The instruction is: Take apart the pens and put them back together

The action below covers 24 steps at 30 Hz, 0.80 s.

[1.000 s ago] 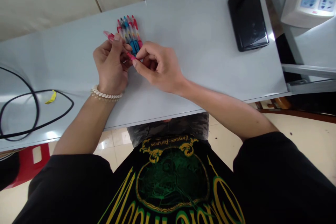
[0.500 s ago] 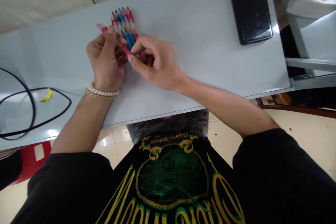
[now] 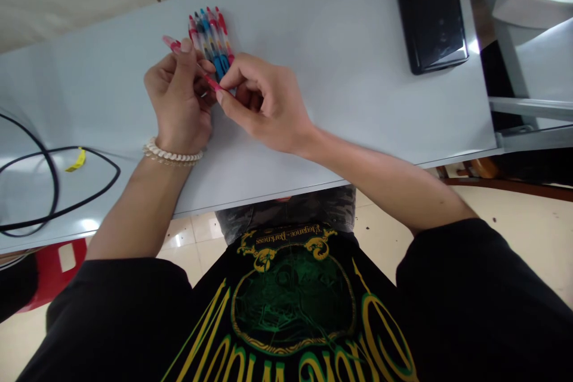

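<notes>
A pink-red pen (image 3: pixel 209 79) slants between my two hands, just above the table (image 3: pixel 340 101). My left hand (image 3: pixel 179 86) is closed around its middle, thumb on top, and the clear pinkish end sticks out past the thumb. At the lower end, my right hand (image 3: pixel 266 98) pinches the pen between thumb and forefinger, the other fingers curled in. Right behind my hands several pens (image 3: pixel 210 33) lie side by side in a row, with red, blue and dark parts. Their near ends are partly hidden by my fingers.
A glossy black box-like device (image 3: pixel 430 12) lies at the table's right end. On the left a black cable (image 3: pixel 56 185) loops across the tabletop, with a yellow tag (image 3: pixel 76 160) on it. A red chair (image 3: pixel 58 274) stands below the table's left edge.
Both hands keep their grip on the pen and have hardly moved. The whole view has shifted slightly.
</notes>
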{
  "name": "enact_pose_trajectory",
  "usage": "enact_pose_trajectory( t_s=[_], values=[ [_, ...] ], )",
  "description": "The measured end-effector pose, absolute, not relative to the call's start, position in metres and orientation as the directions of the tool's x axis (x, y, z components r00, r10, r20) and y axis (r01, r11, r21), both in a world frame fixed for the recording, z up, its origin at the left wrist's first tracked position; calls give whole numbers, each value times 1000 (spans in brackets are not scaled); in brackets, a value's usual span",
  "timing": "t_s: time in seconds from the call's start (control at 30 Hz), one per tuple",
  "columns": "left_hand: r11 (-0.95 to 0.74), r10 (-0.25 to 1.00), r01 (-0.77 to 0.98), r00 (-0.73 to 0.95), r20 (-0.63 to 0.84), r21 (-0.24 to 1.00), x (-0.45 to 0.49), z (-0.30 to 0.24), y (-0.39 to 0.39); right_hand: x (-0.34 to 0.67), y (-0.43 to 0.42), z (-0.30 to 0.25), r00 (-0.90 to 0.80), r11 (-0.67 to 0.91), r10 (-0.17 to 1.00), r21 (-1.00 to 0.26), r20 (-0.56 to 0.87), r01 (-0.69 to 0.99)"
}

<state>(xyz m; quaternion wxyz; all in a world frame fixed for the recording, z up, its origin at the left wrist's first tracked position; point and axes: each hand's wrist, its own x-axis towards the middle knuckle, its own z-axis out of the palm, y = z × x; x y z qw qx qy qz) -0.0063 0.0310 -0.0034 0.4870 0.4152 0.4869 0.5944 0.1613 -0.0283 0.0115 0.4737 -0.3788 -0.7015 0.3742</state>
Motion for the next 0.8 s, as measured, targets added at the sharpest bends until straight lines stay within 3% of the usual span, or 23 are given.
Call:
enact_pose_trajectory(
  t_s=[0.33, 0.63, 0.8],
  values=[
    [-18, 981, -187, -195, -19, 982, -2, 4, 24, 160, -25, 3, -246, 459, 872, -881, 423, 113],
    [-27, 989, -176, -151, 0, 984, -4, -1, 21, 150, -26, -22, -181, 464, 883, -862, 432, 203],
    [-8, 995, -76, -98, 0, 997, -13, -11, 24, 150, -25, -28, -167, 458, 885, -876, 434, 152]
  ],
)
